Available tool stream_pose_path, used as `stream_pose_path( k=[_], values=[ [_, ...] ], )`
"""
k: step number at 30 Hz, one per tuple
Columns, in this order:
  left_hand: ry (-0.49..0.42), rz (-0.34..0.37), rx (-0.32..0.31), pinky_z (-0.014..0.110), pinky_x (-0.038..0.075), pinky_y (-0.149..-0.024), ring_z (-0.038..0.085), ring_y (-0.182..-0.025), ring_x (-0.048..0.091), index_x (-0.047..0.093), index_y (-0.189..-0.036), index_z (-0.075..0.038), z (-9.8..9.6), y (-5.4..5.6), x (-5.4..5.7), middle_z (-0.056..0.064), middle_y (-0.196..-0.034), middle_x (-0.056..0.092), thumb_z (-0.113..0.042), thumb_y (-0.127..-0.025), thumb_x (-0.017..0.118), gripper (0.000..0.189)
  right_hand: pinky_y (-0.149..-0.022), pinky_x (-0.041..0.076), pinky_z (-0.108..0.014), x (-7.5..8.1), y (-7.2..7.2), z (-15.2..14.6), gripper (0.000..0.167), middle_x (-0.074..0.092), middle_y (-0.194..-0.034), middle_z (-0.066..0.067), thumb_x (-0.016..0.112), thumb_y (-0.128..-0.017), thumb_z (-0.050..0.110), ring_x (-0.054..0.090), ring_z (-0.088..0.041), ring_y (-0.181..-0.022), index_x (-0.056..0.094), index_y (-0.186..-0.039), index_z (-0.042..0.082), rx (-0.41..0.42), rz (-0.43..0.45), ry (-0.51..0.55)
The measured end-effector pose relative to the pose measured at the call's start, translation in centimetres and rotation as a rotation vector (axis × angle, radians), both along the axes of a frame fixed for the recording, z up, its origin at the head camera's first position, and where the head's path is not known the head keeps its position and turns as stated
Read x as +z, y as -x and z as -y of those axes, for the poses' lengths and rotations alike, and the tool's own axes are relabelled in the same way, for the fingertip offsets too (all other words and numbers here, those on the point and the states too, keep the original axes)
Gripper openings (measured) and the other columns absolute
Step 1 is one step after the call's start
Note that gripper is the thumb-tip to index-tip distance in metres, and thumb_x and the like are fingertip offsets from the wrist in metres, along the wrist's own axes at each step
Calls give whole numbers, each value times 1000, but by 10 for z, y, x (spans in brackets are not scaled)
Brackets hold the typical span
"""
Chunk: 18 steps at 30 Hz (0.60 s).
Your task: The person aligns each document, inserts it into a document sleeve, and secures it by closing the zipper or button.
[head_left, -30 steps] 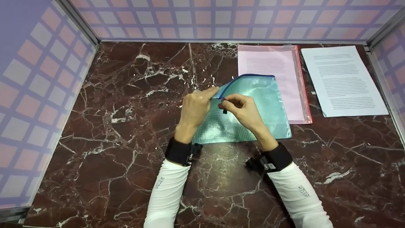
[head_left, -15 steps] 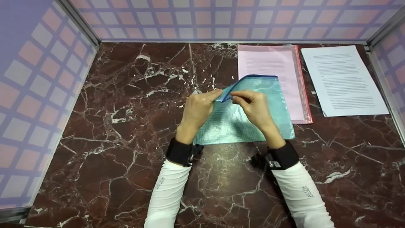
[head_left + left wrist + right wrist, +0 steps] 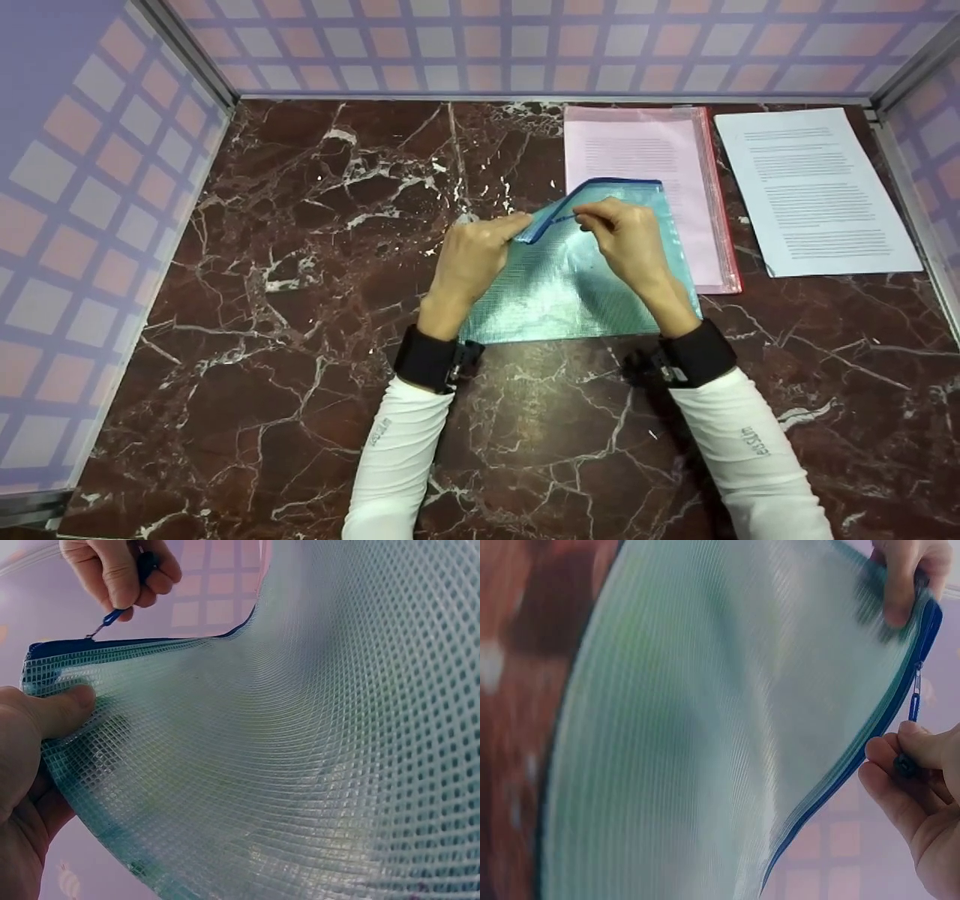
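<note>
A translucent green mesh zipper pouch [image 3: 525, 300] with a blue zipper edge [image 3: 626, 181] is held up off the table at its upper left corner. My left hand [image 3: 474, 255] pinches that corner, its thumb flat on the mesh in the left wrist view. My right hand [image 3: 626, 236] pinches the blue zipper pull [image 3: 914, 706], whose cord is drawn taut from the slider [image 3: 919, 667]. A dark bead [image 3: 905, 765] at the cord's end shows among the right fingers. The slider sits close to the left hand's corner.
Behind the pouch lies a pink zipper pouch [image 3: 637, 127] with a printed sheet inside, partly covered by the green one. White printed sheets [image 3: 817, 195] lie at the right. Patterned panels [image 3: 480, 45] border the dark marble table [image 3: 262, 390].
My right hand has moved right and slightly away from my left hand, pulling on the zipper pull. The left hand and the pouch have shifted slightly to the right.
</note>
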<state>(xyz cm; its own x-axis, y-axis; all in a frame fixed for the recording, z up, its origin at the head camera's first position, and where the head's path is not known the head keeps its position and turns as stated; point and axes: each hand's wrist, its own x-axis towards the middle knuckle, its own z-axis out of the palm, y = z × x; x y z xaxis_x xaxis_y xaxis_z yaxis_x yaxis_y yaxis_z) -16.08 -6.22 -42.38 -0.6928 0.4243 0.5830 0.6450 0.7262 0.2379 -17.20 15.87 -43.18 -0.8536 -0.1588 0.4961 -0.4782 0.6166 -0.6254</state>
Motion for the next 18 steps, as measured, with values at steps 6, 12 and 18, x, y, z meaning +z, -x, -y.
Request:
stream_pose_path(
  k=[6, 12, 18],
  values=[
    [-23, 24, -18, 25, 60, -68, 20, -86, 77, 75, -109, -9, 3, 0, 1, 8, -106, 76, -3, -91, 65, 22, -70, 61, -39, -2, 7, -8, 13, 76, -87, -20, 70, -89, 3, 74, -30, -74, 76, -98, -4, 1, 5, -30],
    [-58, 54, -25, 28, 61, -72, 21, -89, 77, 75, -109, -8, 5, 0, 2, 8, -106, 76, 4, -90, 62, 26, -72, 61, -40, -3, 11, -10, 13, 77, -88, -20, 70, -90, 4, 75, -30, -76, 76, -97, -4, -32, 6, -28],
    [-101, 51, -32, 27, 62, -78, 21, -90, 77, 76, -106, -7, 7, 1, 3, 9, -105, 76, 10, -87, 61, 29, -72, 61, -43, -6, 15, -18, 12, 77, -88, -20, 69, -90, 3, 75, -31, -76, 76, -97, -5, -76, 16, -33]
  ],
)
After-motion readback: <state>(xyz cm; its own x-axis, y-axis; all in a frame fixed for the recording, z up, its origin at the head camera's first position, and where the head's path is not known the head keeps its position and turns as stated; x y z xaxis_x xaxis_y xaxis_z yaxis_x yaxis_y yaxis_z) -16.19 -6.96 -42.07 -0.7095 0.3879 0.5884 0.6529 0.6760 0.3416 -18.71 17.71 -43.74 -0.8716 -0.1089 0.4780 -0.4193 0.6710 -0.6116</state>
